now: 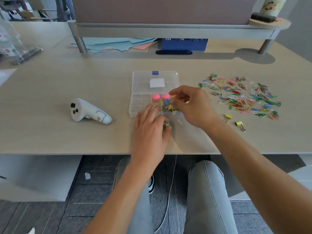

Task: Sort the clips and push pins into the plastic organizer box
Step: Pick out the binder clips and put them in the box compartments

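1. On the worktop (50,85), at 9 o'clock from the organizer box (140,105), a white handheld controller (88,110) lies on its side, well apart from the box.
2. At 3 o'clock from the box a wide scatter of coloured paper clips (241,97) covers the worktop; two yellow binder clips (234,119) lie at its 6 o'clock edge, apart from each other.
3. At 12 o'clock, under a raised shelf (168,29), there are blue and pink paper sheets (118,44) and a blue basket (184,43).
4. The box is transparent, and its lid (155,81) is open and lies flat toward 12 o'clock, with a white label on it.
5. Inside, two round pink things (160,97) stand in the middle compartments, and mixed coloured clips fill the compartments at the 3 o'clock side.
6. The right hand (190,105) covers the 3 o'clock part of the box; its fingers are curled over the clips there, but whether the grip holds one I cannot tell.
7. The left hand (150,130) rests at the 6 o'clock edge of the box; its grip pinches a small greenish clip (167,124) between thumb and finger.
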`<state>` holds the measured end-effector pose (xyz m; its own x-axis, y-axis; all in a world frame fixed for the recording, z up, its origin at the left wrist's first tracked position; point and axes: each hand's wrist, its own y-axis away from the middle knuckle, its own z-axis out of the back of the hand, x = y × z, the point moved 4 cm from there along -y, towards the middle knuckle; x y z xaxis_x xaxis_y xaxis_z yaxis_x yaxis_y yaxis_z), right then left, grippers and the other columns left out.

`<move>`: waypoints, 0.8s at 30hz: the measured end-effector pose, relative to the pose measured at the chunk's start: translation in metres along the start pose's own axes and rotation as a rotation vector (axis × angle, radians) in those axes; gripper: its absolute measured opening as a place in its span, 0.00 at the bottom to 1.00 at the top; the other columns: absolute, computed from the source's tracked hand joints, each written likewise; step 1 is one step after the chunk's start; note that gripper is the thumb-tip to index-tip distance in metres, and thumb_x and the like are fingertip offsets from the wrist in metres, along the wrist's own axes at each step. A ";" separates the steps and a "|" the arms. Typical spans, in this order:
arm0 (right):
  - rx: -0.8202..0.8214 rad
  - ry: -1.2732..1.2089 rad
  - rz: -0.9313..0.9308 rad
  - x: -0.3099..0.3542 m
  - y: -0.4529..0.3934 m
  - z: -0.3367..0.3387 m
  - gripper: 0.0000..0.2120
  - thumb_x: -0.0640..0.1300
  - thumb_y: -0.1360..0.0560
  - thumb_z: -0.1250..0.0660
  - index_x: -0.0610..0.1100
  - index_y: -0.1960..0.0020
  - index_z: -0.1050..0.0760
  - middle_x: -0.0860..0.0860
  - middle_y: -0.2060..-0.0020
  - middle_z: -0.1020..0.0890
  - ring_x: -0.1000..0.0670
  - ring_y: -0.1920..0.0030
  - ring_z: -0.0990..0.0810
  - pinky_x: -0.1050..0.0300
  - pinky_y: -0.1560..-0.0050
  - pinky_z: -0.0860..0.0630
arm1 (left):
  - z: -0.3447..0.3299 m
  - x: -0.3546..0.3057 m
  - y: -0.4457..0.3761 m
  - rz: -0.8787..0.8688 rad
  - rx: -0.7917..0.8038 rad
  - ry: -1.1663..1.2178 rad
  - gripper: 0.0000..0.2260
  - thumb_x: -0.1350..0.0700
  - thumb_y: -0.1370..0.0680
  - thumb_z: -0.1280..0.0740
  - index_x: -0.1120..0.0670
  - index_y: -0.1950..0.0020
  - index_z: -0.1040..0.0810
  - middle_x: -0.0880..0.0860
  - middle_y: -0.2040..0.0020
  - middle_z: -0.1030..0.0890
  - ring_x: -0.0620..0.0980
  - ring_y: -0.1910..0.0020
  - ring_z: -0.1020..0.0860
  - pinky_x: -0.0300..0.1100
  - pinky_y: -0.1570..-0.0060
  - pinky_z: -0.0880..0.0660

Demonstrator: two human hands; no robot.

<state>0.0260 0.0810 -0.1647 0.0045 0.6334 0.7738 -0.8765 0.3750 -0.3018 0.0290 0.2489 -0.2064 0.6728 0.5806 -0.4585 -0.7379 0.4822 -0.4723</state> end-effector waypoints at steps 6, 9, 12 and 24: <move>-0.035 0.080 0.042 0.000 0.005 -0.003 0.03 0.41 0.27 0.25 0.47 0.54 0.15 0.54 0.64 0.15 0.58 0.64 0.19 0.58 0.56 0.21 | 0.000 0.002 -0.001 -0.013 0.016 0.021 0.06 0.55 0.23 0.29 0.53 0.46 0.19 0.51 0.27 0.27 0.53 0.22 0.38 0.60 0.29 0.36; -0.017 0.120 0.059 -0.003 0.007 -0.003 0.05 0.41 0.28 0.25 0.48 0.54 0.15 0.54 0.61 0.15 0.56 0.62 0.18 0.55 0.54 0.20 | -0.001 0.003 -0.001 -0.016 0.033 0.016 0.06 0.54 0.22 0.30 0.52 0.46 0.19 0.50 0.25 0.30 0.52 0.21 0.40 0.59 0.28 0.37; -0.010 0.140 0.075 -0.004 0.009 -0.004 0.05 0.41 0.28 0.25 0.49 0.54 0.15 0.54 0.60 0.16 0.53 0.60 0.18 0.53 0.52 0.20 | -0.003 0.003 -0.002 -0.024 0.044 0.014 0.06 0.54 0.22 0.31 0.51 0.46 0.19 0.49 0.24 0.30 0.51 0.21 0.40 0.58 0.27 0.38; 0.013 0.215 0.141 -0.005 0.010 -0.009 0.06 0.40 0.29 0.26 0.48 0.53 0.14 0.54 0.60 0.16 0.52 0.60 0.18 0.49 0.53 0.20 | -0.002 0.001 0.001 -0.009 0.069 0.020 0.07 0.52 0.21 0.32 0.50 0.45 0.19 0.48 0.26 0.28 0.50 0.23 0.37 0.57 0.25 0.41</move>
<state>0.0217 0.0869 -0.1765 -0.0171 0.8086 0.5881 -0.8818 0.2650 -0.3901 0.0294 0.2488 -0.2085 0.6798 0.5630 -0.4700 -0.7333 0.5321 -0.4234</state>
